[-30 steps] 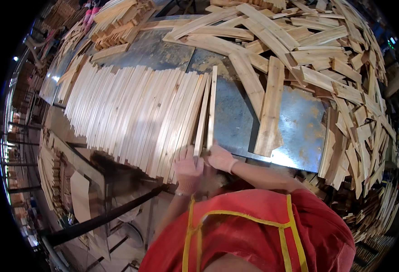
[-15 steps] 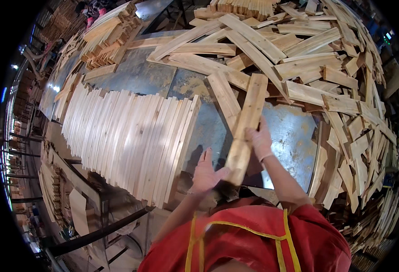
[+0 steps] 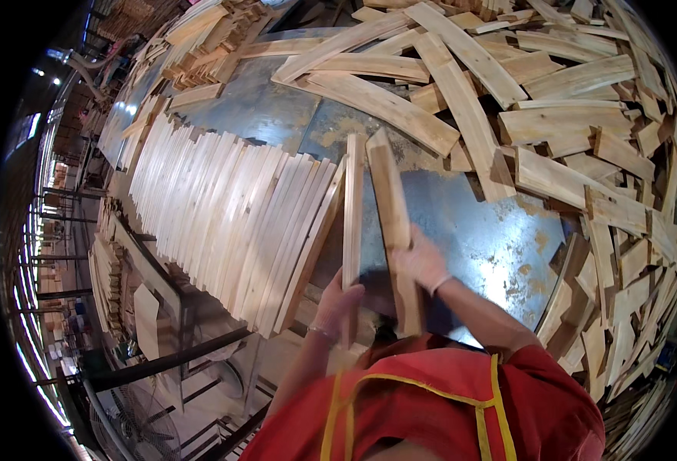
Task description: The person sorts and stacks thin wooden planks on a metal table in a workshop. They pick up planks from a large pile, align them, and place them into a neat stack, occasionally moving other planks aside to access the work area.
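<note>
My left hand [image 3: 340, 301] is closed round the lower part of a pale wooden board [image 3: 353, 211], which stands on its narrow edge beside the row's right end. In my right hand [image 3: 421, 261] is a second wooden board [image 3: 389, 192], gripped from its right side and tilted, with its far end close to the first board. A long row of boards [image 3: 223, 207] set on edge, packed side by side, fills the left part of the metal table [image 3: 461, 223]. Some of my left fingers are hidden behind the board.
Loose boards [image 3: 577, 123] lie in a jumbled heap across the far and right sides. Stacked boards [image 3: 200, 50] stand at the far left. A black metal bar [image 3: 169, 359] and a wire-caged fan [image 3: 142, 430] are at the lower left.
My left hand, open before, now grips a board on edge. My right hand has swung its board upright and leftward. The board that lay beyond it has left its place. The view has shifted.
</note>
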Demonstrator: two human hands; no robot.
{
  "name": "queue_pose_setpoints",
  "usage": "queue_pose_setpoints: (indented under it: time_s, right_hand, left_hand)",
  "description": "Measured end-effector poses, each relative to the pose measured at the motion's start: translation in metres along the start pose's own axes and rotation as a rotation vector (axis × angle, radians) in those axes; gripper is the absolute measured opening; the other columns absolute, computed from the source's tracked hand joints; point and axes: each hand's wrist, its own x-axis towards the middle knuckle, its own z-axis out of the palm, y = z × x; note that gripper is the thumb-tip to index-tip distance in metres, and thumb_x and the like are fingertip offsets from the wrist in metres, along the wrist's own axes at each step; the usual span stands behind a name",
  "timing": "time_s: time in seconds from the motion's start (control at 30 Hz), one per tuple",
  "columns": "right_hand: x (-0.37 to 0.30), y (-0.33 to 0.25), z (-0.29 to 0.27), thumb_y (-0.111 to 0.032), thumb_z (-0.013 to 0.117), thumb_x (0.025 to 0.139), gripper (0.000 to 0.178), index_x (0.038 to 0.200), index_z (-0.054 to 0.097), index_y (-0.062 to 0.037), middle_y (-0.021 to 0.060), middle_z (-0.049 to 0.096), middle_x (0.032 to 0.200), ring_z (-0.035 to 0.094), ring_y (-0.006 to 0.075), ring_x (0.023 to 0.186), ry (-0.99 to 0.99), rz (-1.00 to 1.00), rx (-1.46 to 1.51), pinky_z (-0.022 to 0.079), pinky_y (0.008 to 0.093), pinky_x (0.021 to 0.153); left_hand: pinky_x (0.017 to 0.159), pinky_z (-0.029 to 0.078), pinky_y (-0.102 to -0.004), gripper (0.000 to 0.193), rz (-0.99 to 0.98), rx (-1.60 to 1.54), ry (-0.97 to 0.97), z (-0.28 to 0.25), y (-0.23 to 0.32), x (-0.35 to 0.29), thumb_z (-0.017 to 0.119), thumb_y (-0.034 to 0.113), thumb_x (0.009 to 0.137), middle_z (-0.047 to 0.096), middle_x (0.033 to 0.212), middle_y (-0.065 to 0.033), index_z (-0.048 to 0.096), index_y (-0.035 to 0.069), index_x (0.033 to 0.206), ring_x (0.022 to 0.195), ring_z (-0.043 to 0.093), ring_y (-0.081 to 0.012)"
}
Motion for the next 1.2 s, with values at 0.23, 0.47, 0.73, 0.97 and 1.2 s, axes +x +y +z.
queue_pose_setpoints:
  time_s: [0.23, 0.47, 0.73, 0.97, 1.2]
  right_hand:
    - [0.047, -0.038, 0.043, -0.029, 0.063, 0.092, 0.061, 0.144, 0.053, 0.0008, 0.0312, 0.066, 0.131, 0.064, 0.0438, 0.124, -0.646, -0.427, -0.351, 0.051, 0.05, 0.107]
    - [0.198, -0.045, -0.134, -0.034, 0.075, 0.076, 0.077, 0.145, 0.051, -0.0089, 0.0205, 0.065, 0.126, 0.061, 0.0408, 0.121, 0.65, -0.549, -1.058, 0.048, 0.0477, 0.104]
    - [0.054, 0.008, -0.111, -0.017, 0.076, 0.085, 0.062, 0.143, 0.058, -0.0082, 0.0172, 0.07, 0.126, 0.07, 0.035, 0.114, -0.284, 0.002, 0.687, 0.057, 0.0417, 0.099]
    - [-0.123, 0.022, 0.022, -0.031, 0.075, 0.09, 0.055, 0.132, 0.063, 0.0021, 0.0162, 0.075, 0.113, 0.071, 0.0234, 0.103, -0.25, 0.132, 0.043, 0.056, 0.0356, 0.093]
    - [-0.115, 0.077, 0.213, -0.049, 0.063, 0.097, 0.067, 0.144, 0.057, -0.0024, 0.0231, 0.069, 0.135, 0.066, 0.0384, 0.126, -0.333, -0.494, -0.265, 0.05, 0.0471, 0.105]
  left_hand:
    - [0.096, 0.051, -0.0486, 0.09, 0.226, 0.916, 0.47, 0.008, 0.028, 0.0, 0.081, 0.039, 0.084, 0.068, 0.124, -0.0161, 0.04, 0.008, 0.159, 0.109, 0.066, -0.0356]
    - [0.103, 0.043, -0.0534, 0.08, 0.771, 1.647, 0.779, -0.031, 0.019, 0.028, 0.082, 0.033, 0.074, 0.055, 0.138, -0.0115, 0.052, 0.014, 0.146, 0.127, 0.053, -0.0347]
    - [0.107, 0.041, -0.0525, 0.084, 0.524, 1.494, 0.621, -0.056, 0.04, 0.01, 0.084, 0.033, 0.073, 0.051, 0.138, -0.012, 0.05, 0.013, 0.147, 0.126, 0.049, -0.0344]
    - [0.111, 0.038, -0.0541, 0.078, 0.608, 1.479, 0.536, -0.075, 0.04, -0.001, 0.08, 0.039, 0.078, 0.05, 0.143, -0.0148, 0.052, 0.01, 0.144, 0.133, 0.047, -0.038]
    - [0.117, 0.033, -0.0542, 0.084, 0.721, 1.529, 0.283, -0.03, 0.071, -0.012, 0.077, 0.047, 0.08, 0.051, 0.145, -0.015, 0.05, 0.005, 0.147, 0.14, 0.045, -0.036]
